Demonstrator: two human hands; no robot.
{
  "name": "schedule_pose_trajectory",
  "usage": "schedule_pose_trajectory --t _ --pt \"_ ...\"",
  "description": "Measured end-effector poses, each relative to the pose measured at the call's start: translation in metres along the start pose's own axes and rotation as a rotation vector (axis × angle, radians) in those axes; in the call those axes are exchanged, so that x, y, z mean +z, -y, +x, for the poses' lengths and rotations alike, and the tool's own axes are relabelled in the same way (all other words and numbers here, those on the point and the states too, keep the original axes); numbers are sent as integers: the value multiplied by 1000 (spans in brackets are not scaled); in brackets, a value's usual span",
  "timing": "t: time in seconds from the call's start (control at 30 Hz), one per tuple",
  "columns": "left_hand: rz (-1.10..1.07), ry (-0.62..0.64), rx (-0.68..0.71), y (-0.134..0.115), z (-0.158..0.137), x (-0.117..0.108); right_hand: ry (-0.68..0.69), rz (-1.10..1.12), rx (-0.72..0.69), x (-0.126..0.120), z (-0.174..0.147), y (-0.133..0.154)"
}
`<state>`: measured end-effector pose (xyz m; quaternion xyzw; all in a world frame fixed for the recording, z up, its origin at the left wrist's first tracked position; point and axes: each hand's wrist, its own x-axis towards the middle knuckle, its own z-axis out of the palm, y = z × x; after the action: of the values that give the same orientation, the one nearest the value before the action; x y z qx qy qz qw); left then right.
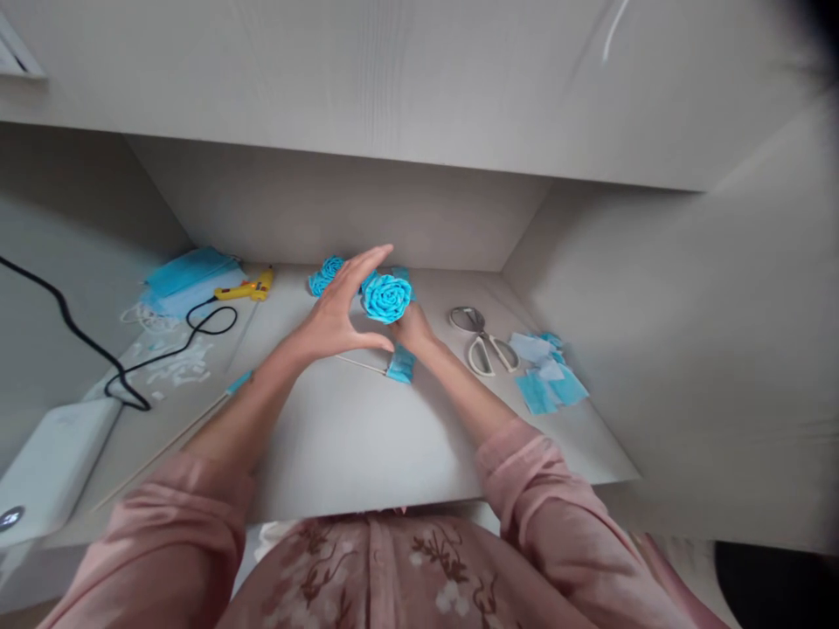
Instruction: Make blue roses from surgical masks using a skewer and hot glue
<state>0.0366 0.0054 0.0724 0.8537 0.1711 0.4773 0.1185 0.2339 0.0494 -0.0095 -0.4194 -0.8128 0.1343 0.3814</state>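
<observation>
A rolled blue rose [388, 298] faces up between my two hands. Its fabric folds look like face-mask material. My right hand [414, 328] is closed at its underside, and the fingers are partly hidden by the bloom. My left hand [336, 313] is spread in a wide C to the left of the rose, thumb and fingers apart, holding nothing. Behind the left hand lie other blue roses [324, 277], partly covered by it. Below my hands, a thin stick ends in a folded blue piece [400, 365] on the table.
Scissors [483, 346] and blue and white fabric scraps [554, 387] lie at the right. On the left are stacked face masks [190, 278], a yellow glue gun [249, 286], white scraps [183, 360], a long stick [163, 447], a black cable [62, 310] and a white box-shaped device [62, 463]. Panels enclose the table.
</observation>
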Motion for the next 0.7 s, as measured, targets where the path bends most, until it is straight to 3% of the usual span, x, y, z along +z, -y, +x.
schedule_pose_trajectory --t 0.1,0.27,0.7 --pt "63 3 7 -6 0 5 62 -55 -12 -3 0 8" --pt "-28 -99 23 -3 -3 10 137 -101 -71 -6 -1 15" --pt "31 -229 51 3 -3 12 156 -164 -107 -10 -1 22"
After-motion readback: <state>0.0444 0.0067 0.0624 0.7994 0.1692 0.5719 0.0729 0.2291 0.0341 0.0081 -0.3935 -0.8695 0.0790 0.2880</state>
